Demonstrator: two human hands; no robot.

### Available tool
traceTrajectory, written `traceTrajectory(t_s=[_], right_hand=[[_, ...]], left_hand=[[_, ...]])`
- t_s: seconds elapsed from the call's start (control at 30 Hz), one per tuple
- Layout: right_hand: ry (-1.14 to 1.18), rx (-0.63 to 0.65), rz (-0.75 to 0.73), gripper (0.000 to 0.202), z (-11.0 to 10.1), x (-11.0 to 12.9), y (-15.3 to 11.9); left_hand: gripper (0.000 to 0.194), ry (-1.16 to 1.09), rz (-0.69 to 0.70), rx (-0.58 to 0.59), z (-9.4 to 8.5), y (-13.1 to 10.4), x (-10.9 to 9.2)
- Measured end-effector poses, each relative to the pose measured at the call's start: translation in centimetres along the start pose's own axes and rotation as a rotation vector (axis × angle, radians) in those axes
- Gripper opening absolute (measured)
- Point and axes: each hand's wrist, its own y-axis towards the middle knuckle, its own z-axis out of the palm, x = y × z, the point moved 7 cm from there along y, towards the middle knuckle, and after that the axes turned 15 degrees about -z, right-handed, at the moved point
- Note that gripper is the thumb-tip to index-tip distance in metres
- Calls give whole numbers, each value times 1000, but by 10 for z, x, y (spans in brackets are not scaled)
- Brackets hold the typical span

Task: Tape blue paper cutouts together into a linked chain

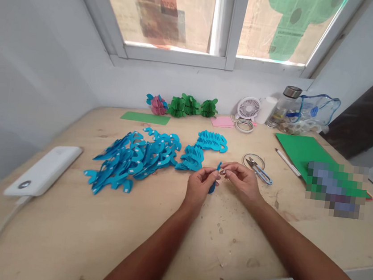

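Both hands work close together over the wooden table [148, 234], which serves here as a clock dial centred on them, with twelve toward the window [227, 63]. The left hand [201, 183] pinches a blue paper piece [212, 188] between thumb and fingers; part of it stands up above the thumb and part hangs below. The right hand [241, 178] sits just beside it at three o'clock, thumb and fingertips drawn together at a small pale bit [222, 172], perhaps a scrap of tape, though it is too small to be sure.

At nine o'clock spreads a large heap of blue cutouts [140, 157], several marked with white squares. A smaller blue stack [191, 157] lies near the left hand at ten, and a blue row [212, 142] at eleven. A tape ring [244, 159] rests at two o'clock, with blue-handled snips [262, 172] over its edge. Farther out, between two and three, lie a white pen [287, 162] and a green sheet [296, 148]. Green paper figures [190, 106] stand by the wall at eleven, and a small fan [248, 107] toward one. A white power bank [46, 171] lies beyond the heap at nine.
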Motion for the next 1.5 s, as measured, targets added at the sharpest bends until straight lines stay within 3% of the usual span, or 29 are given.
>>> traceTrajectory(t_s=[0.37,0.6,0.93,1.5], right_hand=[[-98,91,-48,16,2,1,-2],[-161,127,-72,17,2,4,-1],[-138,230,-70,16,9,8,-4],[-133,224,-67,18,9,12,-3]], left_hand=[[23,5,-6,46,2,0,0],[22,-4,-88,47,1,1,2],[30,-59,-143,157,4,2,4],[27,-22,-220,261,4,-1,-4]])
